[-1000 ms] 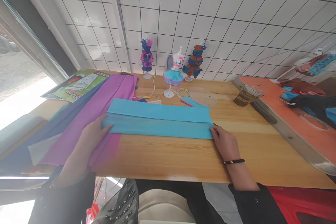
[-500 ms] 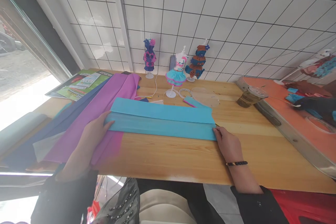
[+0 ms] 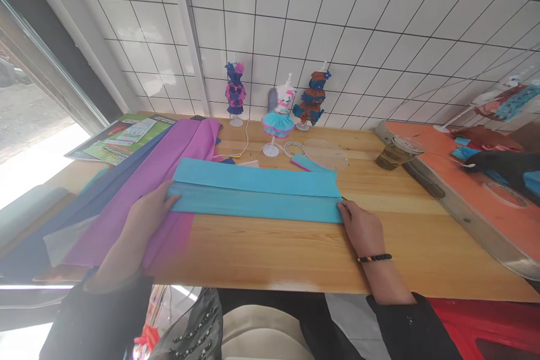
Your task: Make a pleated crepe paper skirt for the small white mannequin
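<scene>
A long light-blue folded strip lies crosswise over the wooden table, with a fold line running along its length. My left hand grips its left end between thumb and fingers, above purple sheets. At the other end my right hand, with a dark bead bracelet at the wrist, pinches the lower right corner. Behind the strip's right part lies a smaller blue piece with a pink edge.
Three small dressed stands line the tiled wall. A lidded cup stands at the right, beside an orange surface bearing cloth. Green printed packets lie at the back left; a pale roll is far left.
The whole view has shifted slightly, so most things appear a little further left. Both hands keep their hold on the blue strip, which looks unchanged.
</scene>
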